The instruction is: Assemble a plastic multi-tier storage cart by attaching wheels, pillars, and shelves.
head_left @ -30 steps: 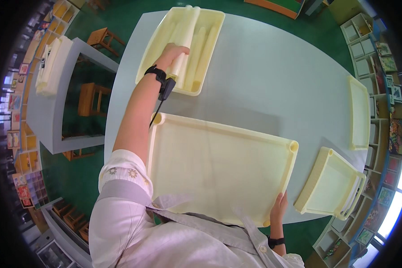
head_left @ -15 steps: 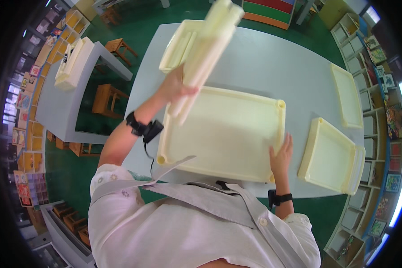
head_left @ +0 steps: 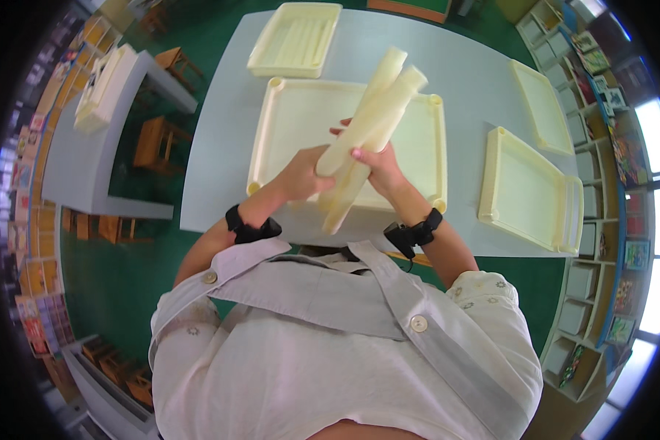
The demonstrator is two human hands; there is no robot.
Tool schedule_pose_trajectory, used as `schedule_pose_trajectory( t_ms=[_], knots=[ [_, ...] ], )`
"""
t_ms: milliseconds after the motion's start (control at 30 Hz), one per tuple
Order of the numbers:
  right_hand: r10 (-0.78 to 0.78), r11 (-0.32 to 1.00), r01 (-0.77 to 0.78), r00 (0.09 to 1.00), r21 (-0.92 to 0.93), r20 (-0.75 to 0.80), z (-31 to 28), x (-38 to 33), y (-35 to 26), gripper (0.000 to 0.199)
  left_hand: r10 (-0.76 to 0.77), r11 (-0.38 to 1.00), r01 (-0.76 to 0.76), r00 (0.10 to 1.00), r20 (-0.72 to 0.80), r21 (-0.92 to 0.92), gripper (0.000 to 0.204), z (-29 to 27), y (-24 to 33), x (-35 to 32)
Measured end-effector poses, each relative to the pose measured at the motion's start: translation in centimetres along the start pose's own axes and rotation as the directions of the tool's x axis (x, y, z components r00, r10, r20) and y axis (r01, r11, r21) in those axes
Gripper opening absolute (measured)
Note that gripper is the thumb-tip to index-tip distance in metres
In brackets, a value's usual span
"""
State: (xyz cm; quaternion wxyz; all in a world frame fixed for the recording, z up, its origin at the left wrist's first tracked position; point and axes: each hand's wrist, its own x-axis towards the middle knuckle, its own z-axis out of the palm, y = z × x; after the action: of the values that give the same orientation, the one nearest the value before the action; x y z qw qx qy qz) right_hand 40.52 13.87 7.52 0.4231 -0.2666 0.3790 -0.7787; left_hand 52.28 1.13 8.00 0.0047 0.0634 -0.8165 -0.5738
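Hands meet above the big cream tray (head_left: 286, 139) on the grey table (head_left: 462, 81): the left hand (head_left: 301, 176) and right hand (head_left: 378, 165) both have their fingers wrapped around a long cream plastic piece (head_left: 367, 132), held tilted over the tray. Another tray (head_left: 295, 38) lies beyond, and two more trays (head_left: 528, 191) lie well to the right.

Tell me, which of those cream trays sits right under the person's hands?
The large tray nearest the person, below both hands; the other three lie farther off, at the table's far end and right side.
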Motion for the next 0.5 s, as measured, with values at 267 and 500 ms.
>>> schedule_pose_trajectory(
  t_ms=[267, 500],
  knots=[
    [-0.235, 0.964, 0.218, 0.967, -0.154, -0.1, -0.2, -0.6, -3.1, 0.038, -0.094, 0.849, -0.369, 0.598, -0.796, -0.377, 0.009, -5.3, -5.4, -4.1],
    [-0.307, 0.93, 0.28, 0.948, -0.239, -0.084, -6.1, -4.7, -8.0, 0.047, -0.195, 0.764, -0.457, 0.511, -0.837, -0.456, 0.021, -5.0, -8.8, -5.6]
  ],
)
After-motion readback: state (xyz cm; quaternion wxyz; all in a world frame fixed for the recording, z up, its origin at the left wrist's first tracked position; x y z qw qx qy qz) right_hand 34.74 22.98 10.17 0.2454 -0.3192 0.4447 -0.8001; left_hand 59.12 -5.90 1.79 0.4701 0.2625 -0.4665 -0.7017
